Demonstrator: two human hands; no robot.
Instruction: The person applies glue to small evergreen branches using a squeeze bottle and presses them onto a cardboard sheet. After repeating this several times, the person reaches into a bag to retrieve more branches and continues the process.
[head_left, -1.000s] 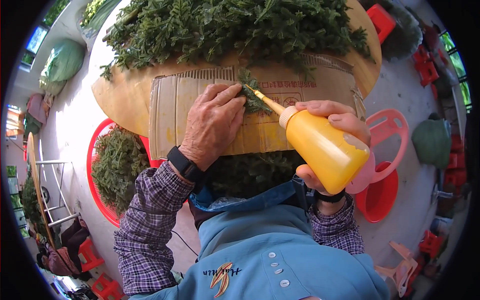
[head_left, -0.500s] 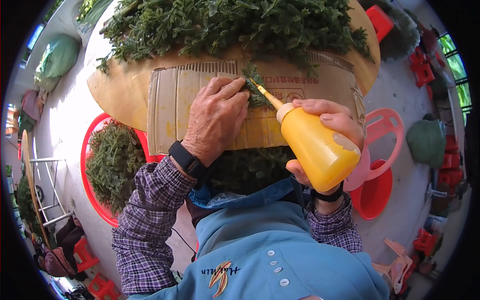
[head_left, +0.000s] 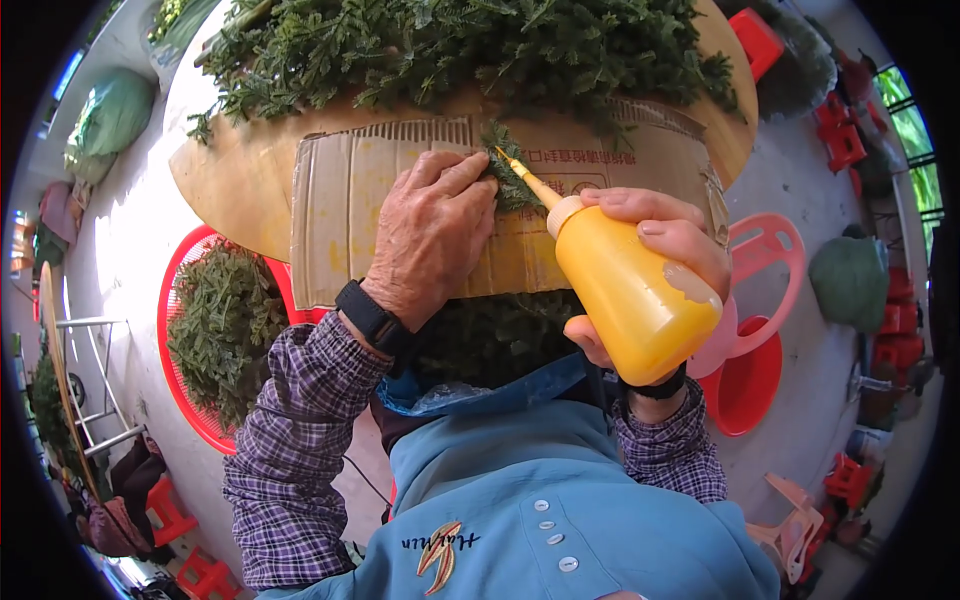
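Note:
My left hand (head_left: 432, 232) lies over a cardboard sheet (head_left: 335, 215), its bent fingers pressed together at the left side of a small green fir sprig (head_left: 515, 188). The thumb is hidden under that hand. My right hand (head_left: 690, 250) is wrapped round a yellow squeeze bottle (head_left: 630, 300), which is tilted with its long thin nozzle pointing up and left. The nozzle tip is over the upper part of the sprig, close to my left fingertips; whether it touches is too small to tell.
A large heap of fir sprigs (head_left: 450, 50) covers the far part of the round wooden table (head_left: 225, 175). More greenery fills a red basket (head_left: 170, 330) at left. A pink plastic piece with a looped handle (head_left: 790, 260) and a red bucket (head_left: 755, 390) are at right.
The bottle and its nozzle tip have moved slightly up and left along the sprig. My left hand keeps its place, and the view has shifted a little.

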